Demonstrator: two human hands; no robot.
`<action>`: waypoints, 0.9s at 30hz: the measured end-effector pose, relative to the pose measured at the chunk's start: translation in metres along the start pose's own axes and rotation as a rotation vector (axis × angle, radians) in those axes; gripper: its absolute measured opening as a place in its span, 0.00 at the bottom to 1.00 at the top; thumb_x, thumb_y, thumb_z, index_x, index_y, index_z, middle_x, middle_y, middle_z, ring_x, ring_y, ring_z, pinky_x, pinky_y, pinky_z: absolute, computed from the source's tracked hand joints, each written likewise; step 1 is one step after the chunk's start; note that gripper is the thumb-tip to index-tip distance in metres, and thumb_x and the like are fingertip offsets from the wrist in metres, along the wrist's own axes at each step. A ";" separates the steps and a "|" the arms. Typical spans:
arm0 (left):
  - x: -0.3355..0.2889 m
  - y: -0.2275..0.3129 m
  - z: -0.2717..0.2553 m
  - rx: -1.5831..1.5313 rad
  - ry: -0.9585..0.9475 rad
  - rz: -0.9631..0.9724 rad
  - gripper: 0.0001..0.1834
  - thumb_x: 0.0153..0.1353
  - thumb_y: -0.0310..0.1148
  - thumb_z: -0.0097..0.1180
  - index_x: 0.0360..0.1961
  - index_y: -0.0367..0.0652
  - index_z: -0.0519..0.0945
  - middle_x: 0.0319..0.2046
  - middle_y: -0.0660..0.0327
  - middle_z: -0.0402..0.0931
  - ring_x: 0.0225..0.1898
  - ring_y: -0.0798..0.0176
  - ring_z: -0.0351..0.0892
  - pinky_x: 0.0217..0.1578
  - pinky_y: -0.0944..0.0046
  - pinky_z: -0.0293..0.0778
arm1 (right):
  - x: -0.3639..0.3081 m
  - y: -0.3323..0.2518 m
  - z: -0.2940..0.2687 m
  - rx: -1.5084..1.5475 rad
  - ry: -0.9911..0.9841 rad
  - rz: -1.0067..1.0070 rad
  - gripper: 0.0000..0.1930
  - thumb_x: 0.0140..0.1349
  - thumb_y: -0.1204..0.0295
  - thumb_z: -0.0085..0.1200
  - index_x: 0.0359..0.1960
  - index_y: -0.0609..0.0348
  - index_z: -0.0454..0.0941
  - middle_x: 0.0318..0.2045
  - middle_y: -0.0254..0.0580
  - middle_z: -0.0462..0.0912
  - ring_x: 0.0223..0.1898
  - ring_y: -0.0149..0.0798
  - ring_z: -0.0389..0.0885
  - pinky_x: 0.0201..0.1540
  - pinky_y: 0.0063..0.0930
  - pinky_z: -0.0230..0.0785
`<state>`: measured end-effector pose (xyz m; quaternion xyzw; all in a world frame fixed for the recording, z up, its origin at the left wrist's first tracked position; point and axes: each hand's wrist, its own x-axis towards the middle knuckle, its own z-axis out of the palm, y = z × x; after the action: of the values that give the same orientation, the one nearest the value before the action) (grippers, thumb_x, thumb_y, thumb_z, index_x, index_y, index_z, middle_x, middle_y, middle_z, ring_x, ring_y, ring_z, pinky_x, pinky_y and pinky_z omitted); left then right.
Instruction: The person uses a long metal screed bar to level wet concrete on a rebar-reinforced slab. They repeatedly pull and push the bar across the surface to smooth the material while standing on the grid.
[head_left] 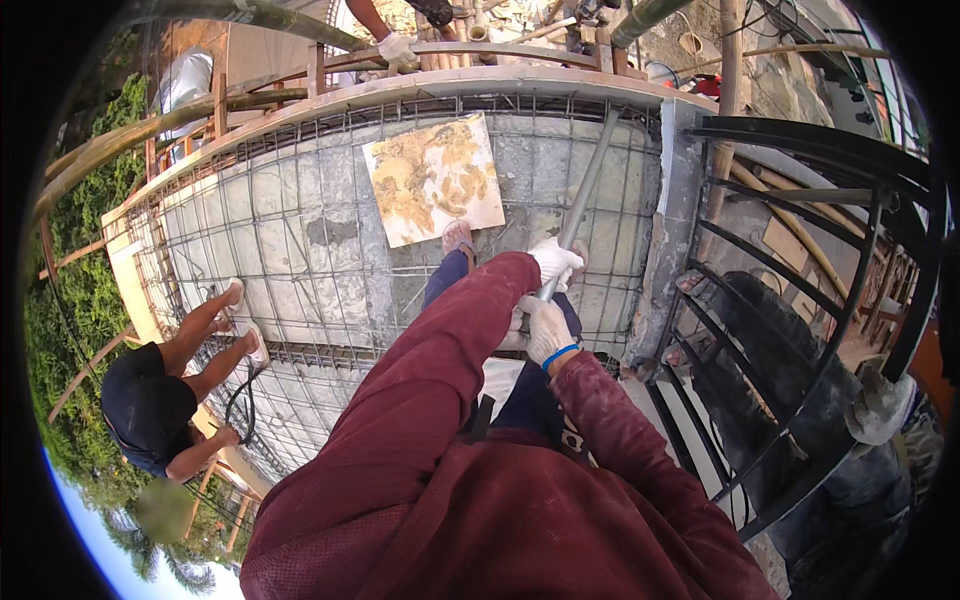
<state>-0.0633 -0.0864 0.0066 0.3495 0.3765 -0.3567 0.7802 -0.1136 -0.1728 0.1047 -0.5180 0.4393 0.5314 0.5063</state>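
Observation:
A long grey metal pipe [590, 180] slants away from me, its far end at the rebar mesh near the far edge of the formwork. My left hand [556, 263], in a white knit glove, is closed round the pipe. Nearer my body, my right hand [548, 328], gloved too and with a blue band at the wrist, grips its lower part. The pipe's near end is hidden by my hands and sleeve. Beneath lies a grid of steel rebar [290, 220] over a grey surface. A square board [435, 180] smeared with tan dirt lies on the mesh by my foot.
At the left, a co-worker in dark clothes [150, 400] bends over the mesh, holding a black cable or hose [240, 405]. A black metal railing [780, 180] stands close on the right. Wooden formwork [400, 85] and bamboo poles [110, 140] edge the slab. Another person's gloved hand [397, 49] rests at the far edge.

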 end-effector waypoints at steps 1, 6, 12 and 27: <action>0.005 -0.013 -0.005 0.065 0.046 0.005 0.08 0.58 0.30 0.64 0.31 0.40 0.77 0.17 0.60 0.73 0.14 0.64 0.74 0.14 0.58 0.75 | 0.006 0.011 -0.005 -0.048 -0.013 0.006 0.04 0.61 0.73 0.56 0.36 0.56 0.76 0.23 0.35 0.78 0.18 0.34 0.76 0.19 0.30 0.68; 0.040 -0.095 -0.004 0.077 0.176 -0.034 0.12 0.54 0.28 0.64 0.35 0.41 0.71 0.18 0.62 0.71 0.12 0.64 0.72 0.13 0.58 0.77 | 0.042 0.061 -0.032 -0.145 0.173 -0.064 0.04 0.64 0.75 0.53 0.37 0.54 0.72 0.20 0.37 0.75 0.15 0.33 0.73 0.14 0.30 0.63; 0.075 -0.155 -0.005 -0.006 0.156 -0.135 0.11 0.55 0.26 0.63 0.33 0.43 0.71 0.18 0.62 0.71 0.12 0.64 0.72 0.11 0.57 0.75 | 0.112 0.125 -0.085 -0.192 0.201 -0.060 0.08 0.66 0.70 0.61 0.40 0.55 0.73 0.21 0.34 0.75 0.16 0.32 0.74 0.15 0.30 0.64; 0.085 -0.160 0.028 -0.044 0.066 -0.020 0.17 0.57 0.33 0.66 0.42 0.34 0.77 0.18 0.60 0.73 0.16 0.63 0.75 0.16 0.61 0.74 | 0.087 0.074 -0.139 -0.276 -0.043 0.013 0.08 0.63 0.80 0.52 0.44 0.62 0.75 0.32 0.42 0.82 0.27 0.39 0.83 0.27 0.36 0.79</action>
<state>-0.1456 -0.2144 -0.0951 0.3400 0.4134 -0.3442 0.7714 -0.1680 -0.3109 0.0032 -0.5683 0.3545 0.6009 0.4362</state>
